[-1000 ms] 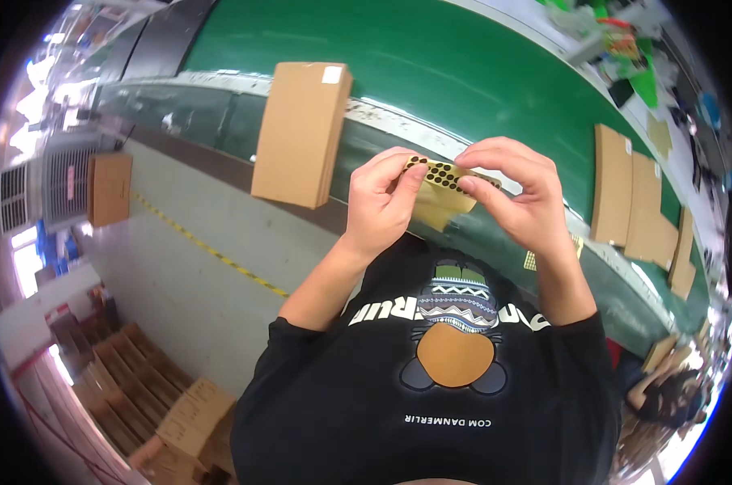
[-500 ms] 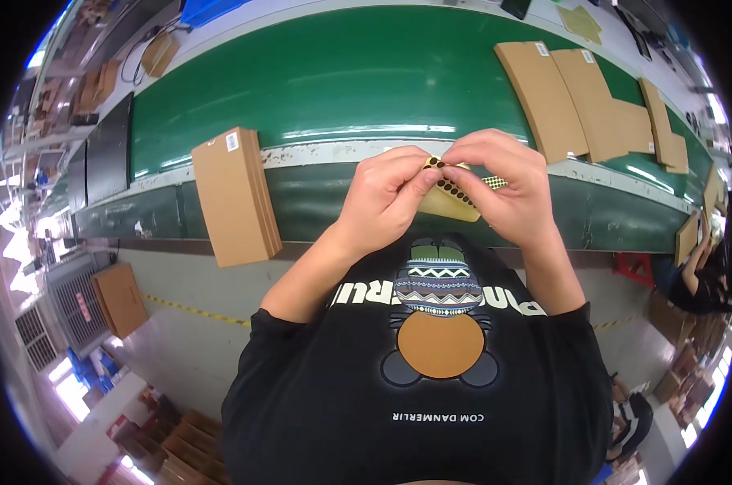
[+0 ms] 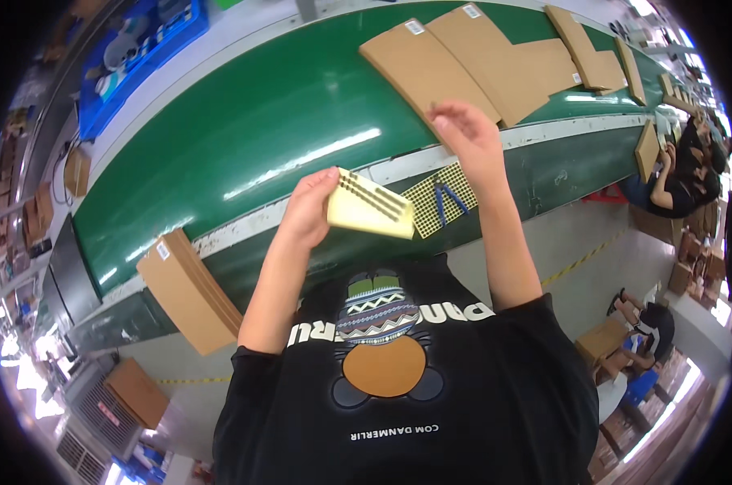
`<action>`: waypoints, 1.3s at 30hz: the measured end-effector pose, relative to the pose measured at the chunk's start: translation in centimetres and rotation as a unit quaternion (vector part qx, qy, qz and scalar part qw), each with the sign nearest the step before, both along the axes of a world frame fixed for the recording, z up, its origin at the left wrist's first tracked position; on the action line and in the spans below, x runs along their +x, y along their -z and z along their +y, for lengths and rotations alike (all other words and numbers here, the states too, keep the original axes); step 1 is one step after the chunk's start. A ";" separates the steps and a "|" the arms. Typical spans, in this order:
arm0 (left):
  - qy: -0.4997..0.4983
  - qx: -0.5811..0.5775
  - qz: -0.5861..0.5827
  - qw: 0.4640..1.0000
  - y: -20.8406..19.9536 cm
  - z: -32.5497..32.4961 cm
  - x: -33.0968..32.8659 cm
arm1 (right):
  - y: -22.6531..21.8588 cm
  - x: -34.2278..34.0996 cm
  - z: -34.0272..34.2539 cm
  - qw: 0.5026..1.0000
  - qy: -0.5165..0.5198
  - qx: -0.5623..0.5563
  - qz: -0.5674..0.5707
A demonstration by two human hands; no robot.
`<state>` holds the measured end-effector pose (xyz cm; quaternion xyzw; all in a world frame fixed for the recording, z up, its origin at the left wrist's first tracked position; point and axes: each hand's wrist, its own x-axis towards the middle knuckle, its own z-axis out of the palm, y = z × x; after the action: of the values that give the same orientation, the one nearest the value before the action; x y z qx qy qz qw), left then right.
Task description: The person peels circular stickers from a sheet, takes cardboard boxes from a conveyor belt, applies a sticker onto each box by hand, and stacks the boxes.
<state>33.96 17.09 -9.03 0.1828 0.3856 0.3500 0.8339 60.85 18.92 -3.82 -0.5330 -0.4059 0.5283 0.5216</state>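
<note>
One yellow dotted sheet (image 3: 363, 213), likely light and bendy, best held by an edge, its corner pinched in my left hand (image 3: 308, 208); right hand (image 3: 474, 144) half-curled, contents I cannot tell.

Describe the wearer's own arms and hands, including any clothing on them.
Both the left hand and right hand are ungloved, with five-fingered human shape. The forearms are bare, with no watch or bracelet visible. Loose, plain black sleeves end near the elbows, part of a black shirt with a cartoon print.
</note>
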 end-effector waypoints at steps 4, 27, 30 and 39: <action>0.019 -0.144 -0.205 0.968 7.3 5.4 1.8 | 13.6 9.5 6.2 0.990 0.090 0.028 -0.105; -0.277 -0.084 0.023 0.957 10.3 14.1 5.9 | 13.1 0.3 7.9 0.993 0.061 -0.100 -0.021; -0.293 0.021 0.017 0.956 8.7 10.8 3.2 | 9.0 -2.6 6.1 0.976 0.064 -0.092 0.189; -0.242 0.418 0.198 0.853 -3.4 4.3 -5.4 | 1.3 -6.0 -3.1 0.974 -0.055 -0.057 0.214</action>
<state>28.53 21.35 -5.63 0.4806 0.3923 0.6251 0.4737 54.89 15.85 -5.09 -0.4134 -0.2832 0.6801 0.5351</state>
